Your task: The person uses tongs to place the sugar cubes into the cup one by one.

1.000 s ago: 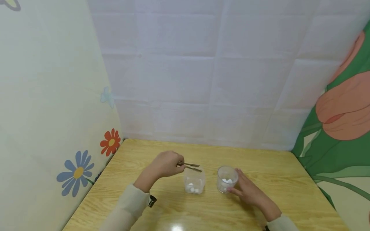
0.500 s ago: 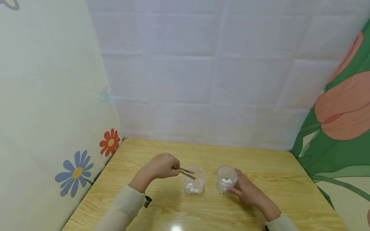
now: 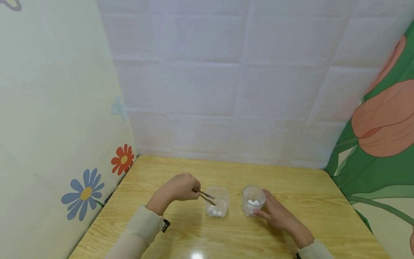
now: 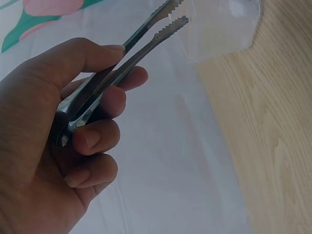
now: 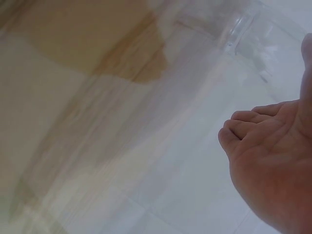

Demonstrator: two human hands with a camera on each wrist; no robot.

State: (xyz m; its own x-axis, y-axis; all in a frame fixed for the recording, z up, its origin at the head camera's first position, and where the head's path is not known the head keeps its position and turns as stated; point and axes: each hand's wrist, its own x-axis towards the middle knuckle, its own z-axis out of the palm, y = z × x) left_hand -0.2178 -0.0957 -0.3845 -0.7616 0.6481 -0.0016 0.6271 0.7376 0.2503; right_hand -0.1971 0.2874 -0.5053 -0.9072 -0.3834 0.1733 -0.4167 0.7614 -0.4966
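Note:
In the head view my left hand (image 3: pixel 180 187) grips metal tongs (image 3: pixel 207 197), their tips apart and pointing down over a clear plastic container (image 3: pixel 226 198). Several white cubes (image 3: pixel 215 213) lie at the near side of its bottom. The left wrist view shows curled fingers round the tongs (image 4: pixel 141 53) and nothing between their serrated tips. My right hand (image 3: pixel 279 214) holds a clear glass cup (image 3: pixel 244 201) from the right, thumb in front. More white pieces (image 3: pixel 253 203) are inside the cup. In the right wrist view the cup is only partly visible.
Container and cup stand a small gap apart on a wood-grain table (image 3: pixel 291 190). A white sheet (image 3: pixel 207 90) hangs behind the table. Flower-printed panels (image 3: pixel 97 90) flank it on both sides.
My left hand has moved slightly left and down, and the tongs have tilted so their tips dip toward the cubes in the container. The right hand and cup stay in place.

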